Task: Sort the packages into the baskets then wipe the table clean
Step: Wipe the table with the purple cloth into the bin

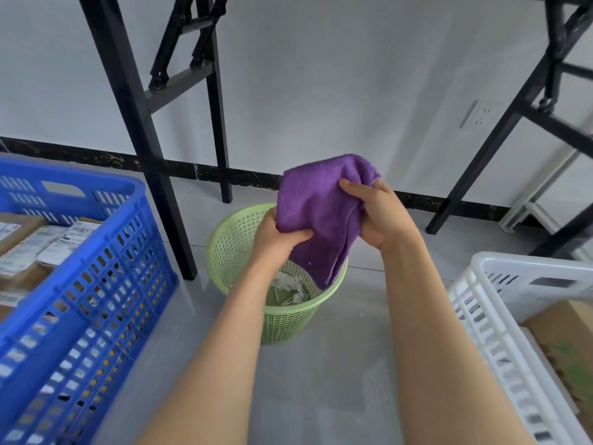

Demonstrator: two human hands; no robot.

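Grips purple terry cloth (pixel 317 213) in left hand (pixel 276 242) and right hand (pixel 382 216) above green mesh plastic wastebasket (pixel 288 322); risks dropping it in on any slackened hold.

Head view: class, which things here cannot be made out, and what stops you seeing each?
Head view throughout.
1. Table top: cut off by the top edge; only black legs show.
2. Green bin contents: mostly hidden by the purple cloth and left hand.
3. Package labels in the blue basket: blurred, unreadable.
4. White basket: cut off by the right edge.
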